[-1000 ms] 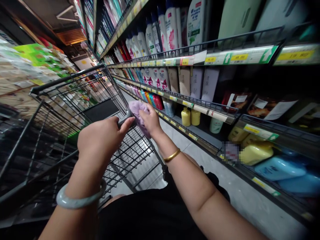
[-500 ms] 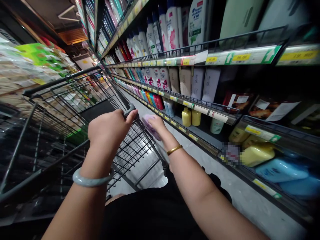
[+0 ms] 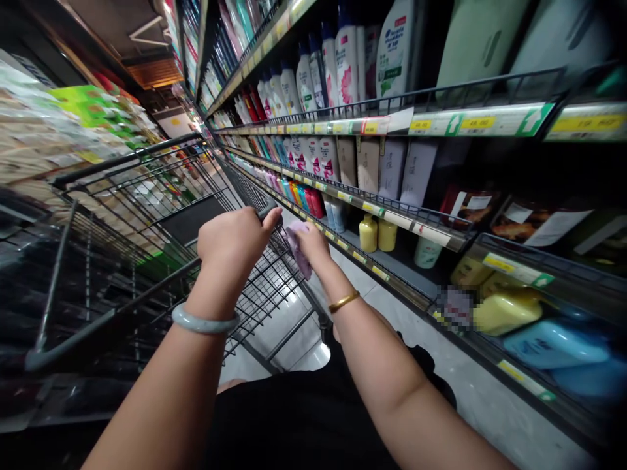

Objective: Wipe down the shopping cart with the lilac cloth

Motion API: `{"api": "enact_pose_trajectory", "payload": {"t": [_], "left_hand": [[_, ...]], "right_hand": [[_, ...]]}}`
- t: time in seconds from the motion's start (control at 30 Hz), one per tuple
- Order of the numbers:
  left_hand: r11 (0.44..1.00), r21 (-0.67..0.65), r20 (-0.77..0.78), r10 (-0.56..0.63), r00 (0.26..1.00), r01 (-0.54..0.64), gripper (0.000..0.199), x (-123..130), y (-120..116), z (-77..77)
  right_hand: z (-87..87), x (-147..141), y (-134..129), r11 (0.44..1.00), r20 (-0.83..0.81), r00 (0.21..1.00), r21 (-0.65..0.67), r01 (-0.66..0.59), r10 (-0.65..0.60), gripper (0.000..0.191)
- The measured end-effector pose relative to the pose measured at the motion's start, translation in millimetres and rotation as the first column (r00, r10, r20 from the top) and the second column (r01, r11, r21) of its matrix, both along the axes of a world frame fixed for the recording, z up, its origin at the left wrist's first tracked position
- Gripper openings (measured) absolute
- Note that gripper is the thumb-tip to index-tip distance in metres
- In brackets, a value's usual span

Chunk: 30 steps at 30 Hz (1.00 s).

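At the handle bar's (image 3: 117, 313) right end, cloth (image 3: 300, 251) in the grip

Closed on the bunched purple cloth, the right hand's (image 3: 316, 247) grip sits just beside the wire at the cart's (image 3: 117, 160) near right corner; whether cloth and wire touch, I cannot tell. The left hand (image 3: 232, 245) is clasped round the bar close by, thumb along its end. The step in hand looks like working the cloth at that corner while the other hand steadies the cart; the next move calls for a firm pinch and a steady bar. Beyond the right hand, yellow bottles (image 3: 368, 234) stand along the lowest shelf (image 3: 409, 269); stacked packs (image 3: 29, 130) rise past the cart's left edge.
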State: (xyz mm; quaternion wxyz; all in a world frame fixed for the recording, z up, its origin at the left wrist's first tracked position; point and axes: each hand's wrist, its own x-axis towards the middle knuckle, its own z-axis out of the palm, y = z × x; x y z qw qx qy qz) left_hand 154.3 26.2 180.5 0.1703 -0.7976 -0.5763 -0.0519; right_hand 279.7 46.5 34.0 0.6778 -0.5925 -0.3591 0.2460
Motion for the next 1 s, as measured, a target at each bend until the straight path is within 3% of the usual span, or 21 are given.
{"api": "enact_pose_trajectory", "payload": {"t": [0.13,0.2,0.33,0.4,0.5,0.6,0.63,0.73,0.8,0.83,0.93,1.0], "left_hand": [[1.0,0.008,0.009,-0.008,1.0,0.008,0.095,3.6,3.3,0.2],[1.0,0.009,0.011,-0.004,1.0,0.004,0.095,6.0,5.3,0.4],[1.0,0.001,0.013,0.0,1.0,0.0,0.096,12.1,10.5,1.0],[1.0,-0.001,0.014,-0.001,1.0,0.001,0.097,14.8,13.4,1.1],[1.0,0.01,0.018,-0.008,1.0,0.008,0.094,17.6,17.7,0.3],[0.999,0.04,0.023,-0.027,0.999,0.026,0.092,19.5,22.0,-1.6],[0.998,0.048,0.024,-0.035,0.999,0.034,0.093,20.1,23.3,-2.2],[0.998,0.041,0.024,-0.048,0.999,0.047,0.094,21.9,26.4,-3.2],[0.998,0.033,0.022,-0.049,0.999,0.049,0.094,23.2,27.5,-2.9],[0.998,0.033,0.022,-0.046,0.999,0.045,0.093,23.9,27.8,-2.5],[0.999,0.027,0.028,-0.04,0.999,0.039,0.09,25.7,28.9,-0.5],[0.999,0.005,0.033,-0.039,0.999,0.038,0.09,26.9,30.4,0.5]], "right_hand": [[27.1,-3.1,-8.5,0.978,0.01,0.998,0.2,0.06,-0.063,0.017],[30.2,-2.9,-11.1,0.965,0.064,0.991,0.244,0.096,-0.115,0.018],[14.4,4.0,-12.6,0.99,0.128,0.99,-0.122,0.066,-0.051,0.013],[14.0,5.7,-13.2,0.979,0.119,0.993,-0.201,0.039,-0.015,0.014],[28.6,0.3,-15.1,0.996,0.144,0.986,0.016,0.086,-0.087,0.012],[35.9,-9.9,-15.1,0.966,0.153,0.972,0.216,0.143,-0.178,0.02],[33.0,-12.4,-14.0,0.969,0.149,0.972,0.195,0.153,-0.183,0.023],[16.4,-14.6,-8.8,0.99,0.061,0.992,-0.091,0.112,-0.106,0.029],[10.0,-13.7,-5.1,0.977,-0.017,0.996,-0.193,0.085,-0.09,0.026],[10.2,-13.7,-3.6,0.982,-0.034,0.993,-0.161,0.102,-0.109,0.026],[18.4,-17.4,-1.4,0.974,0.015,0.981,0.119,0.192,-0.195,0.028],[21.2,-21.5,-1.4,0.961,0.059,0.977,0.201,0.192,-0.207,0.031]]}}
